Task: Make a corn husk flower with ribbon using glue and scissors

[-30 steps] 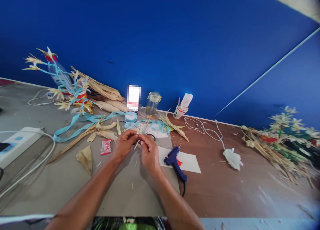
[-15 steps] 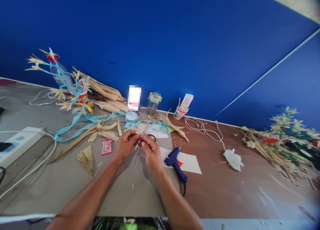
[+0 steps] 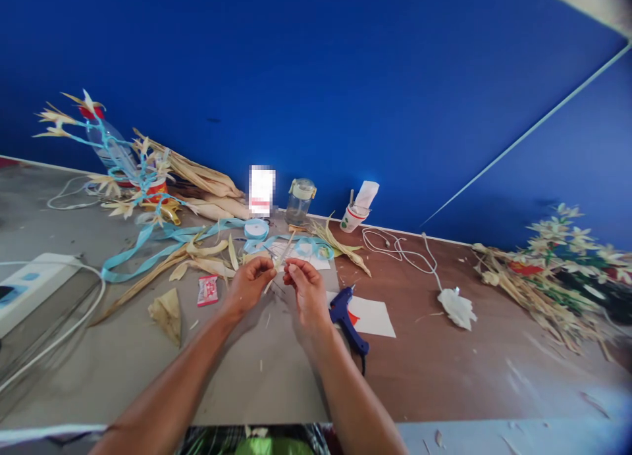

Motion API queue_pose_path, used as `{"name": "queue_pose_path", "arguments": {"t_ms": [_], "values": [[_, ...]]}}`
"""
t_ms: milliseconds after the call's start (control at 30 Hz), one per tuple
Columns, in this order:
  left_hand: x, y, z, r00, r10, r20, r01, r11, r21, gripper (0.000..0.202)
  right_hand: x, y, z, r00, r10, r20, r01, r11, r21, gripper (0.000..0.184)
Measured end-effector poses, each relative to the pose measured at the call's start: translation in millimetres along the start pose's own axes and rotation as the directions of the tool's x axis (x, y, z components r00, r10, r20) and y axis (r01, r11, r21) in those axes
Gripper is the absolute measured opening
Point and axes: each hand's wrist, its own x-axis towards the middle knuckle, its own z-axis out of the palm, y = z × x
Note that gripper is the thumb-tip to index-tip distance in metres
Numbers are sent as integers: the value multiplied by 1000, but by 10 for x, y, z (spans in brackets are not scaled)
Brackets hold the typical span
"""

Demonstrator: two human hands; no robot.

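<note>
My left hand point(image 3: 253, 282) is closed in a pinch on a pale strip of corn husk point(image 3: 278, 267), which pokes out past the fingertips over the middle of the table. Just to its right, my right hand point(image 3: 305, 285) has thumb and fingers pressed together; whatever they hold is too small to tell. A small gap lies between the two hands. Behind them are a white paper point(image 3: 320, 264) and a blue ribbon roll point(image 3: 256, 229). A blue glue gun point(image 3: 349, 320) lies right of my right hand, partly on another white sheet point(image 3: 378, 317).
Dried husks point(image 3: 212, 261) and a red-pink packet point(image 3: 208, 290) lie left. Husk flowers on blue stems point(image 3: 116, 155) lean by a plastic bottle. A jar point(image 3: 299, 203) and a paper cup point(image 3: 353, 218) stand by the blue wall. White cable point(image 3: 395, 251) and artificial flowers point(image 3: 557, 238) are right; a power strip point(image 3: 37, 287) is left.
My right hand has drawn away to the right from my left hand, opening a small gap. My left hand keeps its pinch. The view has shifted slightly.
</note>
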Motion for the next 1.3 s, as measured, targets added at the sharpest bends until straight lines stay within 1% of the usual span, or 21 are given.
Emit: {"name": "queue_pose_path", "arguments": {"t_ms": [300,400,500,600,667,800,933,1000,1200,1300], "values": [[-19,-15,15,995,41,95,-49,995,84,14,9,-52,43,1000,0,-31,-2,998,-60,12],[-22,-31,17,991,58,123,-67,996,65,14,21,-32,35,998,37,-41,-37,999,-7,10],[-29,-28,28,989,64,130,-69,997,32,14,35,-22,27,992,129,-3,-127,984,125,11],[-36,-13,44,989,60,135,-59,998,-8,16,37,-38,19,965,253,62,-261,932,251,14],[-38,-10,53,989,53,135,-48,998,-41,19,29,-54,15,951,296,84,-308,905,295,14],[-31,-33,65,992,28,123,-18,996,-85,23,6,-62,21,955,283,90,-297,897,327,13],[-29,-59,79,998,19,53,-15,996,-84,24,-7,-46,35,963,256,80,-268,906,327,14],[-34,-54,85,999,17,36,-15,997,-73,24,-9,-42,39,966,247,73,-257,912,319,14],[-45,-2,94,999,9,37,-6,996,-84,26,-15,-63,44,971,235,48,-239,928,286,17],[-42,15,97,1000,1,29,2,994,-112,29,-24,-75,46,977,212,26,-212,948,238,20]]}}
